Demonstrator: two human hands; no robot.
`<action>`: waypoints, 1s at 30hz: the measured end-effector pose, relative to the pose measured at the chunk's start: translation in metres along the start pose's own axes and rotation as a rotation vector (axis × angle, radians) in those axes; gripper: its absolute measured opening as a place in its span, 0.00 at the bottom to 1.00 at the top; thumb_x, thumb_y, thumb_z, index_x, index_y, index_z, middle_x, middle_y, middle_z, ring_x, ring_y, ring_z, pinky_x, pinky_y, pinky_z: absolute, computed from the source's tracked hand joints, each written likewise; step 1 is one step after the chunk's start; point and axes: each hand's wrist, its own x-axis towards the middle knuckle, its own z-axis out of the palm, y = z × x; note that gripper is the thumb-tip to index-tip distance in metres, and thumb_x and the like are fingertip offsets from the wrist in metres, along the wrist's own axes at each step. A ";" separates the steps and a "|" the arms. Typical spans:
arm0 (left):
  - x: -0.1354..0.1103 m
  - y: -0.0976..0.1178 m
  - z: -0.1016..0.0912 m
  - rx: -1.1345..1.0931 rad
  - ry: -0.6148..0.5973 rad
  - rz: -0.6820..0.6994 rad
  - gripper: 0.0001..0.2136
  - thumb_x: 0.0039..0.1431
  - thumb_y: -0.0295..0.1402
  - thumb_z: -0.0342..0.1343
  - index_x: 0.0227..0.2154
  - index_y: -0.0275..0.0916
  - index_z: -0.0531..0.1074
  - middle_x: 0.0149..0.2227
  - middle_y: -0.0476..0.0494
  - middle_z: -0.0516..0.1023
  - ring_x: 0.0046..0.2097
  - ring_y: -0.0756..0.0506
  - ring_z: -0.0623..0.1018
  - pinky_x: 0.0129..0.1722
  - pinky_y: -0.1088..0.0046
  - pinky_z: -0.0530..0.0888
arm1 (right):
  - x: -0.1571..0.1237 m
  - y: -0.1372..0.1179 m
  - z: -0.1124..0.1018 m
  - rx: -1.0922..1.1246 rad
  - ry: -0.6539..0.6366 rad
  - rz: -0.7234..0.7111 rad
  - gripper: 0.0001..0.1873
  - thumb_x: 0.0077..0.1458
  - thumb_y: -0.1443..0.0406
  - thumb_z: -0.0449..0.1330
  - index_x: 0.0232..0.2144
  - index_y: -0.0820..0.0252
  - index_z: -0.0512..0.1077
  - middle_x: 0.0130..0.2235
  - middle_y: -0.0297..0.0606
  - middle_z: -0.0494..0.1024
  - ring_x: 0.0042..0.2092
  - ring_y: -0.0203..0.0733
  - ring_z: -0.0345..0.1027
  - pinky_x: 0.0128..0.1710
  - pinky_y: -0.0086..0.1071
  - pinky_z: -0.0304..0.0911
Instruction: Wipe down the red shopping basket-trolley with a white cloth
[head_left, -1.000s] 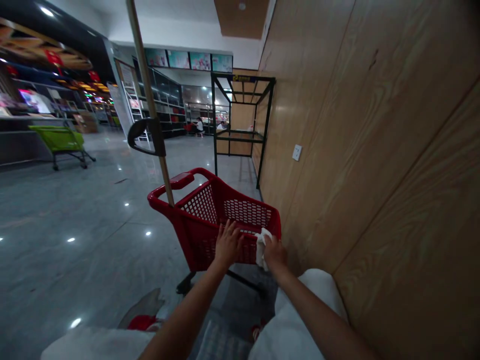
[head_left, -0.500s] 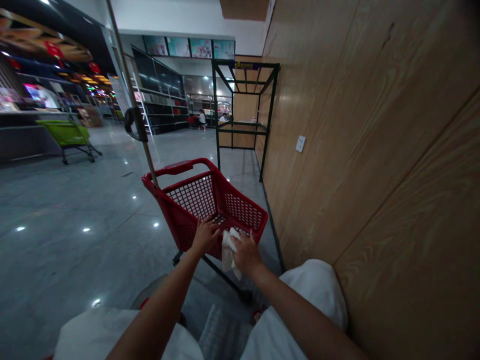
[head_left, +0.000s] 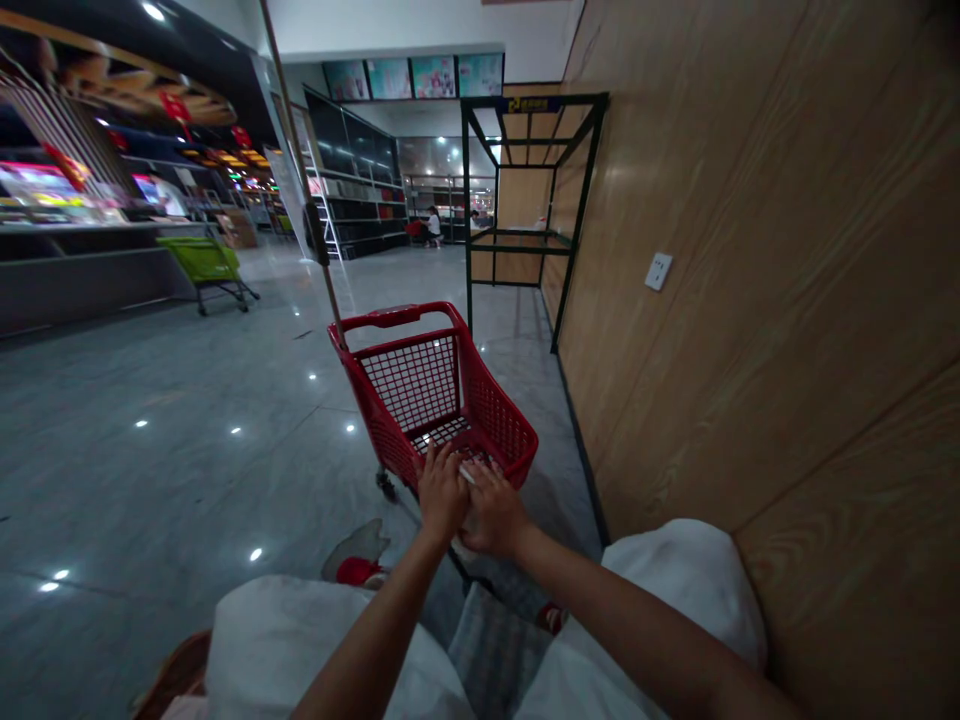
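A red plastic shopping cart (head_left: 397, 440) with a grid-walled basket stands in front of my knees. At its near rim, my left hand (head_left: 441, 492) lies with its fingers bent over the edge. Right beside it, touching or nearly so, my right hand (head_left: 493, 512) presses a white cloth (head_left: 468, 474) against the same rim. Only a small bit of the cloth shows between the hands; the rest is hidden under the right palm and fingers.
A long pole (head_left: 300, 160) leans up from the cart's left handle corner. Close on my right runs a wood-panelled wall (head_left: 720, 330) with a socket (head_left: 658, 271). A dark metal rack (head_left: 574, 240) stands behind the cart, and a green cart (head_left: 201, 260) is at far left.
My right hand has moved in toward the left one, and the white cloth that hung down is now mostly covered. The camera view has swung a little to the left.
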 end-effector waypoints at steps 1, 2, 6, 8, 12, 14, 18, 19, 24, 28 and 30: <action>-0.003 0.001 -0.002 -0.015 0.004 0.010 0.15 0.59 0.29 0.44 0.44 0.38 0.73 0.57 0.40 0.70 0.67 0.37 0.53 0.65 0.48 0.53 | 0.004 -0.005 0.003 -0.015 0.006 0.026 0.42 0.45 0.57 0.63 0.59 0.71 0.61 0.62 0.54 0.60 0.64 0.56 0.49 0.65 0.50 0.43; -0.004 -0.001 -0.004 -0.026 0.004 0.023 0.15 0.60 0.30 0.43 0.44 0.38 0.73 0.56 0.41 0.71 0.67 0.38 0.53 0.65 0.49 0.53 | 0.008 -0.007 0.003 -0.031 -0.001 0.035 0.39 0.46 0.56 0.63 0.57 0.70 0.63 0.60 0.55 0.63 0.62 0.56 0.53 0.64 0.51 0.44; -0.004 -0.011 -0.019 -0.023 -0.028 0.085 0.16 0.63 0.35 0.43 0.46 0.38 0.72 0.57 0.41 0.71 0.67 0.37 0.54 0.64 0.48 0.54 | 0.020 0.019 -0.011 -0.067 -0.083 -0.118 0.27 0.53 0.60 0.61 0.53 0.64 0.68 0.56 0.51 0.69 0.59 0.50 0.60 0.63 0.51 0.45; -0.004 -0.013 -0.024 -0.011 -0.046 0.102 0.17 0.63 0.36 0.43 0.47 0.37 0.73 0.57 0.39 0.70 0.67 0.37 0.54 0.64 0.47 0.54 | 0.020 0.046 -0.024 -0.066 -0.105 -0.207 0.23 0.54 0.61 0.60 0.52 0.61 0.69 0.57 0.47 0.69 0.61 0.48 0.57 0.64 0.49 0.46; -0.006 -0.006 -0.023 -0.012 -0.035 0.110 0.16 0.64 0.35 0.43 0.44 0.39 0.75 0.55 0.40 0.73 0.66 0.37 0.55 0.64 0.46 0.52 | 0.010 0.086 -0.039 -0.058 -0.081 -0.179 0.20 0.54 0.67 0.58 0.50 0.58 0.71 0.61 0.44 0.64 0.64 0.46 0.52 0.62 0.48 0.50; -0.007 0.001 -0.020 -0.021 -0.020 0.109 0.16 0.64 0.35 0.43 0.43 0.41 0.76 0.52 0.42 0.76 0.66 0.37 0.57 0.64 0.44 0.50 | 0.005 0.084 -0.037 -0.048 -0.067 -0.128 0.21 0.53 0.68 0.58 0.51 0.58 0.70 0.60 0.45 0.65 0.62 0.46 0.56 0.61 0.48 0.52; -0.005 0.007 -0.018 -0.019 -0.038 0.117 0.16 0.64 0.35 0.42 0.42 0.45 0.76 0.47 0.46 0.79 0.64 0.38 0.60 0.64 0.43 0.46 | 0.005 0.046 -0.016 -0.039 -0.037 -0.116 0.24 0.53 0.63 0.61 0.52 0.62 0.68 0.57 0.49 0.68 0.57 0.48 0.61 0.58 0.45 0.58; -0.005 0.006 -0.018 -0.014 -0.047 0.128 0.17 0.64 0.34 0.41 0.43 0.44 0.76 0.47 0.45 0.79 0.64 0.38 0.61 0.64 0.43 0.47 | 0.006 0.038 -0.012 -0.043 -0.024 -0.123 0.24 0.54 0.62 0.61 0.52 0.62 0.68 0.56 0.50 0.69 0.57 0.49 0.62 0.57 0.45 0.59; -0.007 -0.005 -0.020 0.019 -0.038 0.157 0.19 0.65 0.34 0.40 0.47 0.38 0.74 0.50 0.41 0.77 0.64 0.39 0.60 0.65 0.49 0.51 | 0.008 0.060 -0.022 -0.078 -0.011 -0.215 0.18 0.56 0.66 0.59 0.49 0.54 0.71 0.54 0.42 0.72 0.55 0.43 0.64 0.59 0.45 0.54; -0.008 -0.005 -0.020 0.005 -0.014 0.159 0.19 0.65 0.34 0.40 0.49 0.39 0.74 0.51 0.43 0.77 0.64 0.39 0.61 0.64 0.49 0.51 | 0.002 0.103 -0.038 -0.105 -0.001 -0.143 0.17 0.53 0.70 0.58 0.46 0.56 0.73 0.55 0.41 0.72 0.59 0.43 0.59 0.61 0.45 0.53; -0.007 -0.003 -0.019 -0.015 -0.010 0.160 0.18 0.65 0.34 0.40 0.48 0.41 0.74 0.50 0.44 0.78 0.63 0.39 0.63 0.64 0.47 0.50 | -0.002 0.110 -0.037 -0.109 0.000 -0.071 0.17 0.53 0.71 0.58 0.46 0.58 0.73 0.53 0.42 0.73 0.57 0.44 0.61 0.59 0.44 0.55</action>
